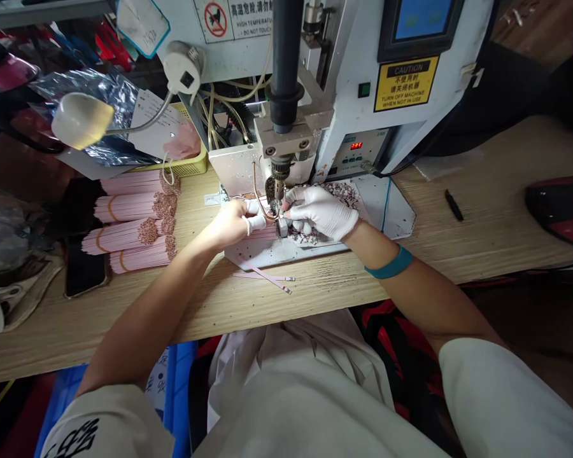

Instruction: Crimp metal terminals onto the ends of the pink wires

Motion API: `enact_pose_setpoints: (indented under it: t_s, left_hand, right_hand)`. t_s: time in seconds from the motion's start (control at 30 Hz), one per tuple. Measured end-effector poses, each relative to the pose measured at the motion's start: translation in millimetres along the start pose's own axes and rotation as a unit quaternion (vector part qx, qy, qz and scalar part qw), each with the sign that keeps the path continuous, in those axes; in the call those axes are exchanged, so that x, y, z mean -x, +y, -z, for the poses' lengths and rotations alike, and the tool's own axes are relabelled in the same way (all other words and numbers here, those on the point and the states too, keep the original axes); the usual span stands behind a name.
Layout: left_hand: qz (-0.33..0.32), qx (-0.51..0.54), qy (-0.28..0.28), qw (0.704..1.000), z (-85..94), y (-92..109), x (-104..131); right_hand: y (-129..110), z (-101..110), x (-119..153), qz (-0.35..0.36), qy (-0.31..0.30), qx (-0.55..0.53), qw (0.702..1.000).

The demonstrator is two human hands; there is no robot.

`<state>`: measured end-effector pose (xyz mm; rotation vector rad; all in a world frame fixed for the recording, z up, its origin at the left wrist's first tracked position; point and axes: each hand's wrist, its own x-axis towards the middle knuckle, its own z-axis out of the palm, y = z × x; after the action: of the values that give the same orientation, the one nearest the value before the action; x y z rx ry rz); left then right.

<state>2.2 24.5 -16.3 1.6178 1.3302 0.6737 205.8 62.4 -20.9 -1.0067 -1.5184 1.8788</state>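
My left hand (233, 221), with white finger cots on some fingertips, is closed in a pinch just left of the soldering machine's tip (279, 189). Pink wires (263, 234) show beneath its fingers; whether they are held is unclear. From the other side, my right hand (321, 211), in a white glove, pinches at the same spot, its fingertips beside a small metal block (282, 228). What the right fingers grip is too small to make out. A pile of tiny parts (341, 192) lies under and behind this hand on the machine's base plate (395, 213).
Banded bundles of pink wires (128, 219) lie at left, near a dark phone (84, 272). Two pink strips with small ends (267, 278) rest before the base. A lamp (83, 121) leans over a yellow basket (193, 166). A black pen-like object (453, 205) lies right.
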Motion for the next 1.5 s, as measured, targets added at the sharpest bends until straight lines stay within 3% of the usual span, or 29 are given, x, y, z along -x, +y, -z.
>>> enact_pose_setpoints:
  t_s: [0.2,0.53,0.97,1.1,1.2,1.33,1.4,1.5]
  left_hand:
    - [-0.013,0.030,-0.022,0.999,0.6,0,-2]
    - [0.003,0.029,0.000,1.000,-0.4,2,-2]
    - [0.005,0.028,-0.013,1.000,-0.9,4,-2]
    - [0.005,-0.015,-0.002,1.000,3.9,8,3]
    - [-0.013,-0.091,-0.031,0.995,6.5,17,13]
    - [-0.019,-0.247,-0.113,0.962,-7.9,31,34]
    - [-0.017,-0.343,-0.152,0.927,-22.4,36,44]
    - [-0.053,-0.447,-0.167,0.877,-42.4,39,55]
  right_hand:
    - [-2,-1,1,-0.002,-0.001,-0.013,1.000]
    - [-5,-4,3,-0.025,0.020,-0.033,0.999]
    - [-2,-4,2,-0.001,0.008,-0.006,1.000]
    - [-9,7,7,0.015,0.023,0.034,0.999]
    - [-15,24,11,0.051,0.086,0.113,0.989]
    - [-14,36,11,0.118,0.144,0.278,0.942]
    - [-10,34,9,0.153,0.143,0.346,0.915]
    - [-5,25,4,0.176,0.117,0.405,0.890]
